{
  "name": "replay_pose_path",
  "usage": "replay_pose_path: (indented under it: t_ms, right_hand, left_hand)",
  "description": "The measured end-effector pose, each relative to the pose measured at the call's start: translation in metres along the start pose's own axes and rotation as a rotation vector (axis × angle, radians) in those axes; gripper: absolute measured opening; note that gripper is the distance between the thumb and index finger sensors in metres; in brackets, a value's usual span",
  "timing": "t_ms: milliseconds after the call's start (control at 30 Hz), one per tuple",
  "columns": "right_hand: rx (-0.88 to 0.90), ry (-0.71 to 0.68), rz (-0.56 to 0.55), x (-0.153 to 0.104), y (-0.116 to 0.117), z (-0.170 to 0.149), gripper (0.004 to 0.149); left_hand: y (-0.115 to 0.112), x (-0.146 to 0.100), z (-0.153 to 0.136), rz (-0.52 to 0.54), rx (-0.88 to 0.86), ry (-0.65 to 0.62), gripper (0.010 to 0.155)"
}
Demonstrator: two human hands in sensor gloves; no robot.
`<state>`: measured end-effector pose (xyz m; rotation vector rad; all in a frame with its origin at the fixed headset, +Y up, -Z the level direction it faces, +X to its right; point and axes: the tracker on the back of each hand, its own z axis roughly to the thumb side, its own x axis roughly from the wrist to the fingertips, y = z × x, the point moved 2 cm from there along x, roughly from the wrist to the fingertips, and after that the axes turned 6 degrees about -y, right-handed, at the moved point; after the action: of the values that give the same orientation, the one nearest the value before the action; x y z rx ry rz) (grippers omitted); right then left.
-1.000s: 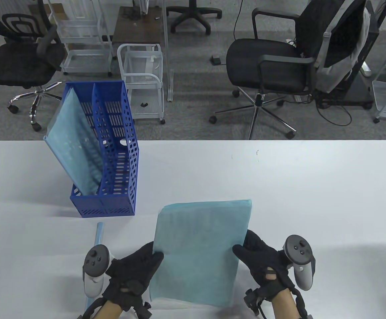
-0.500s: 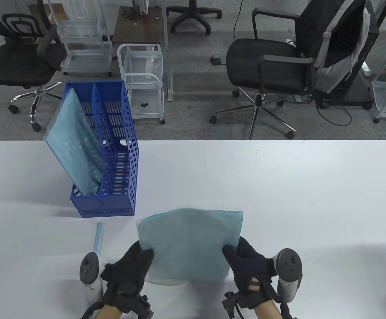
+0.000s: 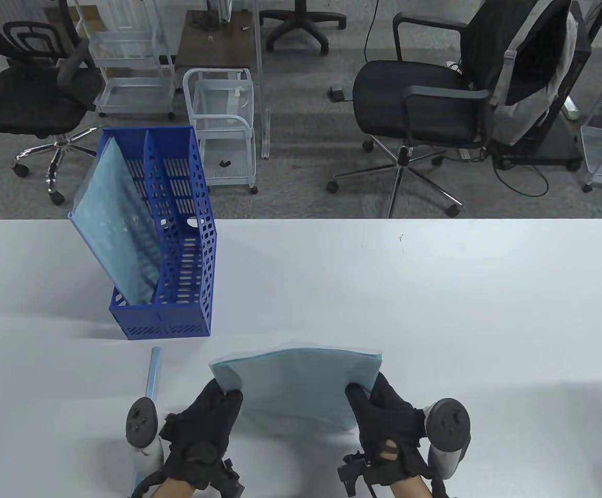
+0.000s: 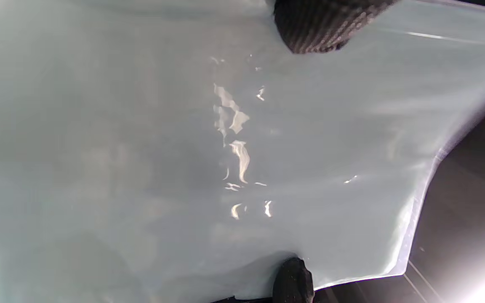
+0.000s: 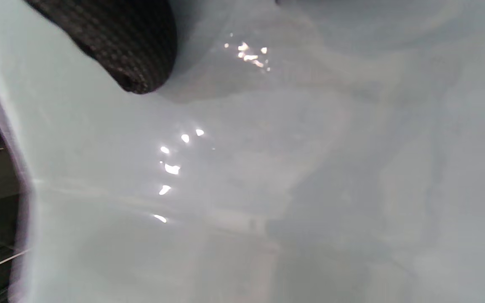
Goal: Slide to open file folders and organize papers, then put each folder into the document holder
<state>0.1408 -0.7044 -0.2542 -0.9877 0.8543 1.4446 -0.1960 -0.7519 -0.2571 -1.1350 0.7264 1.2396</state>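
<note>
Near the front edge of the white worktop (image 3: 435, 290), a pale blue folder (image 3: 301, 381) is held up by both hands, its long axis running left to right and its upper edge bowed upward in a shallow arch, the face tilted back toward the far side. The left hand (image 3: 205, 433) grips the folder's left side: its thumb lies over the near face and its fingers curl behind the sheet, a pinching grip. The right hand (image 3: 391, 425) holds the right side in the same manner, thumb in front, fingers behind. Both hands rise from the near edge with the wrists low and a tracker on the back of each. In the left wrist view a fingertip (image 4: 322, 23) presses on the glossy folder surface at the top, and another dark tip shows at the lower edge; in the right wrist view one fingertip (image 5: 120, 46) lies on the sheet near the upper left. A blue document holder (image 3: 176, 249) stands upright on the far left of the worktop, with a second blue folder (image 3: 116, 233) leaning in its left compartment. A thin blue slide bar (image 3: 153, 371) lies just near of the holder, left of the held folder.
</note>
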Motion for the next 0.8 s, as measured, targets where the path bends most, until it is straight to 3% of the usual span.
replay_pose_path:
  t_ms: [67,167,233,300,400,533,667,733,800]
  right_hand:
    - [-0.03,-0.054,0.017,-0.001,-0.001,0.01,0.045]
    - [-0.073,-0.012,0.037,0.001,-0.003,0.007,0.073]
    - [-0.071,0.029,0.014,0.0,-0.005,-0.003,0.079]
    - [-0.022,0.083,0.006,-0.001,-0.004,-0.011,0.075]
    - [0.028,0.088,-0.012,-0.002,0.001,-0.011,0.043]
    - [-0.004,-0.006,0.017,-0.001,0.005,0.005,0.045]
    - [-0.065,0.05,0.035,0.001,-0.001,-0.003,0.077]
    - [-0.076,0.08,-0.002,0.001,-0.004,-0.012,0.076]
    - [-0.034,0.114,0.01,0.001,-0.001,-0.02,0.066]
  left_hand:
    - [-0.002,0.0,0.006,0.002,-0.028,-0.014,0.045]
    - [0.001,-0.001,0.003,-0.015,0.012,0.031,0.057]
    - [0.004,-0.003,-0.003,0.002,0.001,0.044,0.061]
    - [0.001,-0.001,-0.004,-0.018,-0.007,0.039,0.059]
    - [-0.008,0.002,-0.001,-0.032,0.013,0.003,0.045]
    - [-0.016,0.006,0.007,-0.019,-0.03,-0.028,0.048]
    - [-0.001,0.001,0.002,0.004,0.032,0.018,0.062]
    - [0.004,-0.002,-0.002,0.028,0.058,0.026,0.061]
    - [0.001,0.0,-0.004,0.034,0.046,0.021,0.054]
